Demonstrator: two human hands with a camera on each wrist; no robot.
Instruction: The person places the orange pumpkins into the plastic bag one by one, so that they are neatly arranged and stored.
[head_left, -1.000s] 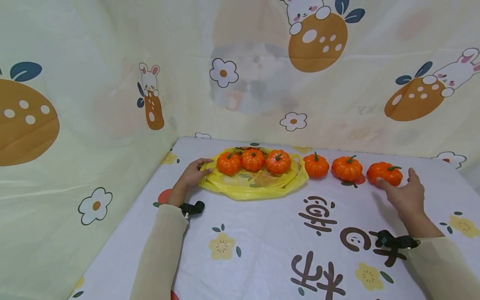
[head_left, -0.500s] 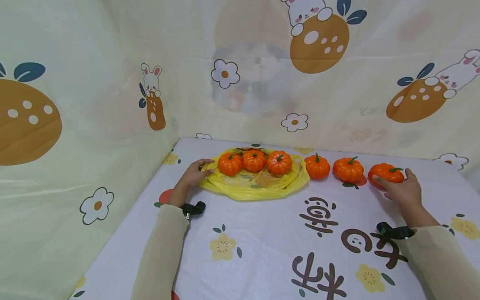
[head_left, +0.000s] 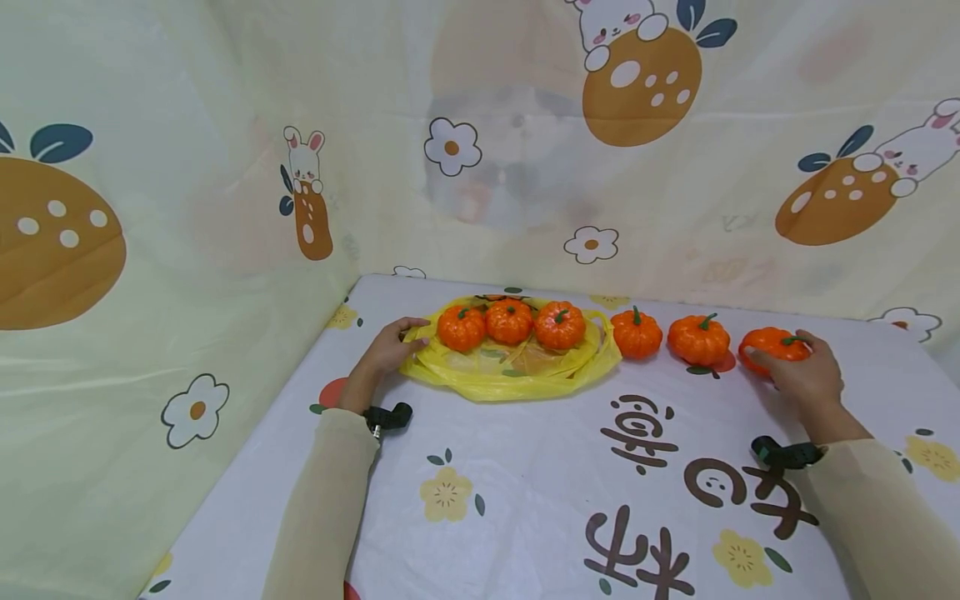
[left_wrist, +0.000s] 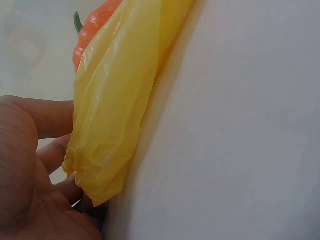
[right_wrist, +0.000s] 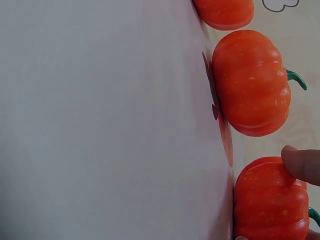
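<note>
At the back right, my right hand (head_left: 813, 379) grips the rightmost small orange pumpkin (head_left: 772, 343). In the right wrist view its thumb (right_wrist: 302, 164) presses that pumpkin (right_wrist: 270, 205), and fingertips show at the lower edge. My left hand (head_left: 388, 346) holds the left end of a yellow plastic bag (head_left: 510, 385); the left wrist view has thumb and fingers about the gathered bag (left_wrist: 112, 100). Three pumpkins sit on the bag: a left one (head_left: 461, 328), a middle one (head_left: 509, 322) and a right one (head_left: 559, 325).
Between the bag and my right hand stand two more pumpkins, one (head_left: 636, 335) close by the bag's right end and another (head_left: 698, 339) farther right. A white printed cloth (head_left: 525, 467) covers the table. Patterned sheets (head_left: 360, 200) rise behind and at the left.
My right hand has closed around the rightmost pumpkin, its fingers coming in from the right side. The left hand and the bag stay put.
</note>
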